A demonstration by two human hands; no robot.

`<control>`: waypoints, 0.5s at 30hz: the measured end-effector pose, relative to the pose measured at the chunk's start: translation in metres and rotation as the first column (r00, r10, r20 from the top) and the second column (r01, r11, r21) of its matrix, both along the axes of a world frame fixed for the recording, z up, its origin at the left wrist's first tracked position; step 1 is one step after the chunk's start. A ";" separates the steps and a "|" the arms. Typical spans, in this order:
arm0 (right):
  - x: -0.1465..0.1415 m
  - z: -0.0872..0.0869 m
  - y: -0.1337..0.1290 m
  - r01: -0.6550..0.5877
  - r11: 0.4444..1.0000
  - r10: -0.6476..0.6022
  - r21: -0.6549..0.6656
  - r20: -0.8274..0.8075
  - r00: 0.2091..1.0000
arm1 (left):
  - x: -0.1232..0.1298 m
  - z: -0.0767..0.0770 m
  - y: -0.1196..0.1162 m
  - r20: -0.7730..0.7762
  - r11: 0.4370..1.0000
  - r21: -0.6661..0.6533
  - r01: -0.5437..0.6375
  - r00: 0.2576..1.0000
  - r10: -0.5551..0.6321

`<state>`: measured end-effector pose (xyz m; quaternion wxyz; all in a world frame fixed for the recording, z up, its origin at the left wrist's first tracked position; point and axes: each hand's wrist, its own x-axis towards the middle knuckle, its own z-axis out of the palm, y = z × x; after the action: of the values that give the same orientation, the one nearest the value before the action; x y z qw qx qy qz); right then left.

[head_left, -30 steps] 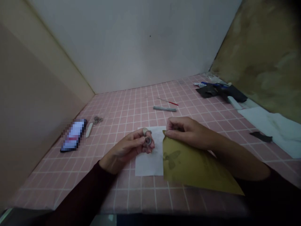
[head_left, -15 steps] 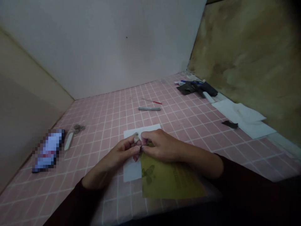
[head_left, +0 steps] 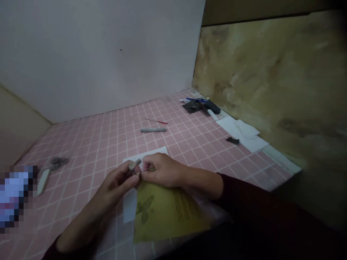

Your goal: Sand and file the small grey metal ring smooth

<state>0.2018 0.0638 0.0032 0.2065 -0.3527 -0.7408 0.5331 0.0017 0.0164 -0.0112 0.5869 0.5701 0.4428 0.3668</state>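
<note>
My left hand (head_left: 119,184) pinches a small pale, greyish piece (head_left: 132,165) between thumb and fingers; its kind is too blurred to tell. My right hand (head_left: 165,171) is closed just beside it, fingertips meeting the left thumb. What the right fingers hold, if anything, is hidden. Below the hands lies a yellow-green sheet (head_left: 165,216) with a dark winged or petal-like print and faint lettering. A white paper (head_left: 129,207) shows partly under it.
Beyond the hands lie a grey rod (head_left: 153,130) and a thin red-handled tool (head_left: 162,122). Right are white sheets (head_left: 252,139), a dark scrap (head_left: 232,141) and a dark pile (head_left: 199,105). Left are a blurred-out phone-like object (head_left: 13,198), a white strip (head_left: 43,181) and grey coils (head_left: 58,162).
The view has turned right, so everything sits farther left. The greyish piece has tilted and sticks up more from the left fingers. Both hands stay close together over the yellow-green sheet.
</note>
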 end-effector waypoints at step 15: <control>-0.013 -0.007 -0.004 0.087 0.990 -0.091 -0.108 -0.026 0.996 | -0.003 -0.003 0.001 -0.034 0.990 0.142 0.013 0.999 -0.009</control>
<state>0.1893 0.0596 -0.0037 0.2223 -0.3877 -0.6915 0.5676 -0.0010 0.0178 -0.0144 0.5394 0.6188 0.4222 0.3846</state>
